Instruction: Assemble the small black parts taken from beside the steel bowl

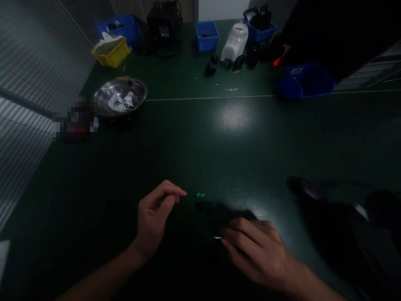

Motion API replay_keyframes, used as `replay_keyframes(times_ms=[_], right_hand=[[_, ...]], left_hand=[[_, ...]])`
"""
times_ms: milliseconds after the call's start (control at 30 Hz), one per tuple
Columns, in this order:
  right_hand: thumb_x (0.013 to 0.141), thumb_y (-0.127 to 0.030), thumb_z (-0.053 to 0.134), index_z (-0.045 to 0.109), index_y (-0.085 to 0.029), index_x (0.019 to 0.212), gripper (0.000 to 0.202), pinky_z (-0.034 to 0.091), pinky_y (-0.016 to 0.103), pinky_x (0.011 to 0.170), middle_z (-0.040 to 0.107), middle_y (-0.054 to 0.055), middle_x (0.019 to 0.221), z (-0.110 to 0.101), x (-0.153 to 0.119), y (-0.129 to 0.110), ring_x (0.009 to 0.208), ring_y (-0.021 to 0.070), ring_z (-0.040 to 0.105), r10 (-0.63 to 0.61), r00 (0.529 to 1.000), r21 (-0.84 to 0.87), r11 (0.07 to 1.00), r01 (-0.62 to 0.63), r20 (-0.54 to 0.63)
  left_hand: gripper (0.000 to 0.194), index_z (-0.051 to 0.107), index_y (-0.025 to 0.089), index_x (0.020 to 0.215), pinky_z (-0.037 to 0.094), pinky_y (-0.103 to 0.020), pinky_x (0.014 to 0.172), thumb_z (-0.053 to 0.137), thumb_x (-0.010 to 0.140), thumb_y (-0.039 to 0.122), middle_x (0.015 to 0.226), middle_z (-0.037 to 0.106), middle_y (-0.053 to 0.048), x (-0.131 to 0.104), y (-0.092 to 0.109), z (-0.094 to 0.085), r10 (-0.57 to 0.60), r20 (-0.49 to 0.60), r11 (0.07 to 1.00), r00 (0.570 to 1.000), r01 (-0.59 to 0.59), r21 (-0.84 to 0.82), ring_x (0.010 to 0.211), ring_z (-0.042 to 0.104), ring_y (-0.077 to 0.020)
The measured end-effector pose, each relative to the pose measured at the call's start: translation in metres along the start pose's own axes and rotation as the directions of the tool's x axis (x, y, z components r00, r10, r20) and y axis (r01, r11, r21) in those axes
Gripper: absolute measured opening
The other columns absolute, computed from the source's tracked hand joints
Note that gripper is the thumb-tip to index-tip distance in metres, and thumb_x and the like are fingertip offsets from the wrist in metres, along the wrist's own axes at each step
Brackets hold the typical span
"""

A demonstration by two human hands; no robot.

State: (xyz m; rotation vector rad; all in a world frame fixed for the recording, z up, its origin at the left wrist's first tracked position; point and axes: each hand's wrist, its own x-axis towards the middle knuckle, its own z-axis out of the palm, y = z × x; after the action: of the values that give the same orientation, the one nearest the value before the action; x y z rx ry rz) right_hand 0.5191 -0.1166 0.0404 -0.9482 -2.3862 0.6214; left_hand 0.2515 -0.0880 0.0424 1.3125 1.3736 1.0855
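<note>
In the head view a small green circuit board point(201, 195) lies on the dark green table, just above a small black part point(204, 207). Left of them is my left hand point(156, 213), thumb close against the fingers and index finger pointing at the board without touching it. No object shows in it. My right hand point(257, 251), lower right of the black part, is closed in a pinch on a small shiny metal piece point(217, 238). Only the piece's bright end sticks out from the fingertips; its kind is not clear.
A steel bowl point(138, 98) with white scraps stands at the left. Along the back are a yellow bin point(114, 54), a blue bin point(207, 42) and a white ribbed housing point(233, 44). Another blue bin point(293, 88) and a dark-clothed person point(338, 33) are at the right.
</note>
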Motion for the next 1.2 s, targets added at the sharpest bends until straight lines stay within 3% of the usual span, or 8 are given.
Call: replay_keyframes(times_ms=[133, 400, 633, 800, 967, 1033, 1100, 1200], right_hand=[[0.100, -0.018, 0.056, 0.064, -0.018, 0.102, 0.008, 0.035, 0.034, 0.048, 0.064, 0.001, 0.071, 0.000, 0.001, 0.003, 0.054, 0.0147, 0.056, -0.055, 0.996, 0.035, 0.998, 0.052, 0.074], [0.098, -0.020, 0.060, 0.064, -0.018, 0.095, 0.006, 0.028, 0.034, 0.046, 0.059, -0.001, 0.066, -0.003, 0.003, 0.005, 0.051, 0.0144, 0.049, -0.063, 0.993, 0.052, 0.997, 0.058, 0.102], [0.104, -0.027, 0.052, 0.066, -0.019, 0.089, 0.023, 0.028, 0.034, 0.048, 0.055, -0.001, 0.066, -0.001, 0.002, -0.002, 0.052, 0.0141, 0.047, -0.081, 0.990, -0.008, 0.997, 0.083, 0.119], [0.107, -0.034, 0.050, 0.068, -0.019, 0.089, 0.029, 0.031, 0.032, 0.050, 0.056, -0.001, 0.068, 0.002, -0.002, -0.011, 0.054, 0.0126, 0.048, -0.167, 0.979, -0.078, 0.981, 0.177, 0.121], [0.107, -0.037, 0.048, 0.068, -0.019, 0.090, 0.032, 0.032, 0.029, 0.052, 0.057, -0.001, 0.069, 0.004, -0.005, -0.016, 0.054, 0.0108, 0.049, -0.257, 0.962, -0.132, 0.954, 0.268, 0.090], [0.108, -0.035, 0.048, 0.069, -0.019, 0.091, 0.031, 0.033, 0.028, 0.053, 0.058, -0.001, 0.070, 0.003, -0.007, -0.015, 0.055, 0.0107, 0.050, -0.273, 0.959, -0.169, 0.944, 0.282, 0.074], [0.107, -0.035, 0.050, 0.070, -0.019, 0.092, 0.030, 0.033, 0.028, 0.054, 0.058, -0.001, 0.070, 0.001, -0.010, -0.012, 0.056, 0.0110, 0.051, -0.266, 0.963, -0.211, 0.940, 0.269, 0.043], [0.105, -0.033, 0.053, 0.070, -0.018, 0.094, 0.026, 0.032, 0.028, 0.053, 0.059, -0.001, 0.070, -0.003, -0.014, -0.007, 0.057, 0.0107, 0.052, -0.251, 0.967, -0.223, 0.946, 0.235, -0.042]], left_hand=[[0.024, 0.069, 0.019, 0.078, 0.035, -0.022, 0.048, 0.054, 0.097, 0.022, 0.064, 0.049, 0.000, -0.008, -0.009, -0.005, -0.097, -0.031, 0.984, 0.995, 0.092, -0.151, 0.052, 0.038, -0.0095], [0.027, 0.063, 0.017, 0.067, 0.032, -0.022, 0.047, 0.052, 0.091, 0.015, 0.056, 0.046, 0.001, -0.006, -0.008, -0.003, -0.123, -0.032, 0.988, 0.992, 0.120, -0.097, 0.047, 0.037, -0.0085], [0.028, 0.055, 0.018, 0.070, 0.027, -0.020, 0.043, 0.044, 0.095, 0.014, 0.056, 0.039, 0.003, -0.005, -0.008, 0.001, -0.119, 0.034, 0.987, 0.992, 0.122, -0.103, 0.046, 0.033, -0.0090], [0.026, 0.054, 0.019, 0.073, 0.026, -0.020, 0.042, 0.041, 0.095, 0.013, 0.055, 0.036, 0.005, -0.005, -0.005, 0.009, 0.052, 0.059, 0.998, 0.997, -0.050, -0.046, 0.045, 0.032, -0.0093], [0.027, 0.067, 0.017, 0.090, 0.029, -0.021, 0.045, 0.042, 0.099, 0.014, 0.056, 0.045, 0.005, -0.015, 0.003, 0.018, 0.294, 0.165, 0.893, 0.941, -0.332, 0.303, 0.045, 0.038, -0.0090], [0.027, 0.068, 0.018, 0.108, 0.043, -0.022, 0.057, 0.043, 0.101, 0.015, 0.072, 0.061, 0.001, -0.023, 0.006, 0.023, 0.373, 0.200, 0.799, 0.906, -0.423, 0.428, 0.058, 0.055, -0.0112], [0.028, 0.065, 0.020, 0.124, 0.053, -0.029, 0.080, 0.050, 0.101, 0.018, 0.103, 0.070, -0.006, -0.030, 0.007, 0.027, 0.435, 0.235, 0.708, 0.869, -0.492, 0.507, 0.090, 0.066, -0.0179], [0.032, 0.064, 0.021, 0.130, 0.048, -0.044, 0.106, 0.061, 0.098, 0.023, 0.135, 0.061, -0.012, -0.036, 0.008, 0.031, 0.452, 0.302, 0.612, 0.839, -0.538, 0.580, 0.126, 0.057, -0.0272]])
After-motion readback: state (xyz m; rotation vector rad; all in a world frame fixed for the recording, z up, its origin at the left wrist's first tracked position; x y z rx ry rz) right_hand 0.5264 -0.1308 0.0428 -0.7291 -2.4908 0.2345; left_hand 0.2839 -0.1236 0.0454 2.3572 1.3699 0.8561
